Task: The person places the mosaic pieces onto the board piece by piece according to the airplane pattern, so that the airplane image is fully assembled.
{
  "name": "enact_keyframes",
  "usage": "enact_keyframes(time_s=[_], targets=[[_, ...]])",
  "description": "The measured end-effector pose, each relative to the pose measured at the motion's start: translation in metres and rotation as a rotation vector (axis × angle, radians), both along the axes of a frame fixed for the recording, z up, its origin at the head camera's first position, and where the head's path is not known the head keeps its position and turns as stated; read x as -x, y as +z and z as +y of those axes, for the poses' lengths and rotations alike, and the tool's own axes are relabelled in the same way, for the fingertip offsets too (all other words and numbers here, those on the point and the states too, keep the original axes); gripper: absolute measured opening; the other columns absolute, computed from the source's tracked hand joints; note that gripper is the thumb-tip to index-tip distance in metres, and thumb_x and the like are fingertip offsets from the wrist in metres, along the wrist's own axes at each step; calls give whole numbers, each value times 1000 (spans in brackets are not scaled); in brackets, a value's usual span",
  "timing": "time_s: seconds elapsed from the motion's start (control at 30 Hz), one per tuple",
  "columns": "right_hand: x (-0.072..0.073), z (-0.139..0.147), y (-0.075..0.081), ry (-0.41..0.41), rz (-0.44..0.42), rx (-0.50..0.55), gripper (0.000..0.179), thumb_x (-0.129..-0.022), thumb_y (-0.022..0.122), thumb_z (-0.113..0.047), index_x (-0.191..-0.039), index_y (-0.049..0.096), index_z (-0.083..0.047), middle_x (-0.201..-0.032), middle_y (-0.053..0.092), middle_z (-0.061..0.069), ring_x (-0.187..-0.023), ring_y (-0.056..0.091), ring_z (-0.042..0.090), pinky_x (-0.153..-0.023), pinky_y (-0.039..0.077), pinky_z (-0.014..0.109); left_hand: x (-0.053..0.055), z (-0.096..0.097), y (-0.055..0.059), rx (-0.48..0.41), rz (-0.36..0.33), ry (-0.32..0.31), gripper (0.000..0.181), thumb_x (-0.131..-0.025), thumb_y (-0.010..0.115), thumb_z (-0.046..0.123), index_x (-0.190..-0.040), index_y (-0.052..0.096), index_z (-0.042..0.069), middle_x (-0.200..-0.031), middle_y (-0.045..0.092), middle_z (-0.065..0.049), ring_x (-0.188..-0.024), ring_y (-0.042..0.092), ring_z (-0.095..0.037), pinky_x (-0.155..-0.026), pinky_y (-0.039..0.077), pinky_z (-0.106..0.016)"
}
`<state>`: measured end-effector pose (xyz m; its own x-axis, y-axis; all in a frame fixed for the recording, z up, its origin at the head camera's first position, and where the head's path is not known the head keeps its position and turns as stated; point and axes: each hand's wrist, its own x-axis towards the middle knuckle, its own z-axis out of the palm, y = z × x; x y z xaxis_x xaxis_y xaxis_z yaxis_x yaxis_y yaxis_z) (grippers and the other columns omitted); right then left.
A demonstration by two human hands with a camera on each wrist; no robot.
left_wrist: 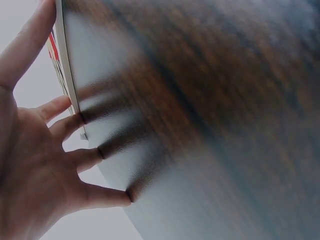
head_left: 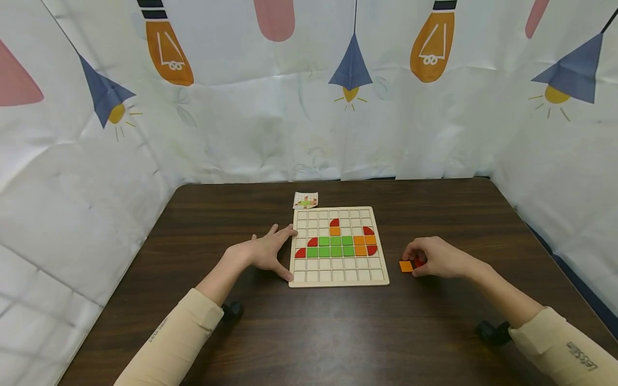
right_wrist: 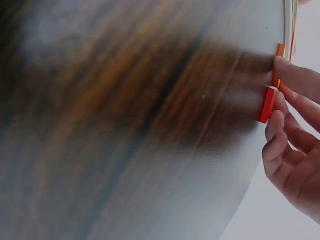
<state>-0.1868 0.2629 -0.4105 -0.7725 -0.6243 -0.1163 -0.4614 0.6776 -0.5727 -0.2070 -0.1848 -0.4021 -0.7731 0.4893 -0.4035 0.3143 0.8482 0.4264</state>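
A square wooden grid board point(head_left: 340, 276) lies on the table, bearing green, orange and red tiles. My left hand point(head_left: 265, 252) has its fingers spread, thumb and fingertips touching the board's left edge; in the left wrist view the fingers point(left_wrist: 105, 195) reach down to the tabletop. To the right of the board, my right hand point(head_left: 441, 257) pinches an orange square tile point(head_left: 406, 266) between thumb and a finger, at table level. A red tile point(right_wrist: 267, 105) lies beside the orange one, under the curled fingers and partly hidden in the head view.
A small picture card point(head_left: 306, 200) with a coloured grid pattern lies at the board's upper left corner. The dark wood-grain table point(head_left: 328, 332) extends around the board. Behind it hangs a white curtain point(head_left: 270, 128) printed with lamps and bulbs.
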Motion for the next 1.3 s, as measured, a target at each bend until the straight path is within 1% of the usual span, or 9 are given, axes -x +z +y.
enact_keyframes(time_s=[0.2, 0.4, 0.5, 0.8, 1.03, 1.3], targets=[[1, -1, 0, 18, -4, 14, 19, -86, 83, -8, -101, 71, -10, -85, 60, -3, -73, 53, 10, -65, 49, 28, 1, 0, -1, -6, -3, -1, 115, -77, 89, 52, -163, 23, 14, -172, 4, -13, -155, -3, -42, -106, 8, -83], [3, -5, -2, 52, 36, 29, 16, -89, 80, -8, -100, 69, -11, -83, 59, -6, -70, 51, 7, -63, 48, 27, 0, 1, 0, -4, -5, -4, 115, -77, 89, 51, -164, 23, 13, -172, 3, -12, -155, -3, -42, -105, 8, -83], [3, -8, 0, 60, 40, 37, 15, -90, 79, -8, -100, 69, -10, -81, 58, -7, -68, 51, 6, -62, 47, 26, 0, 2, 0, -6, -7, -4, 115, -77, 89, 51, -163, 23, 13, -172, 3, -13, -155, -3, -42, -105, 8, -83], [5, -17, 4, 71, 26, 63, 15, -91, 74, -5, -104, 69, -9, -82, 59, -8, -71, 54, 8, -65, 49, 27, 0, 2, -2, -14, -12, -1, 116, -76, 90, 51, -163, 23, 13, -172, 4, -12, -155, -4, -42, -105, 8, -83], [7, -28, 2, 64, 10, 79, 15, -91, 76, -6, -104, 69, -9, -82, 61, -8, -73, 56, 9, -66, 51, 27, -1, 2, -1, -7, -11, 0, 116, -76, 90, 51, -163, 23, 14, -172, 3, -12, -155, -3, -42, -106, 8, -83], [12, -51, 3, 73, 29, 104, 17, -89, 79, -9, -103, 70, -7, -82, 62, -8, -73, 57, 10, -67, 50, 27, 0, 0, -1, -4, -6, 7, 117, -76, 89, 53, -164, 23, 14, -172, 3, -11, -155, -3, -42, -106, 8, -82]])
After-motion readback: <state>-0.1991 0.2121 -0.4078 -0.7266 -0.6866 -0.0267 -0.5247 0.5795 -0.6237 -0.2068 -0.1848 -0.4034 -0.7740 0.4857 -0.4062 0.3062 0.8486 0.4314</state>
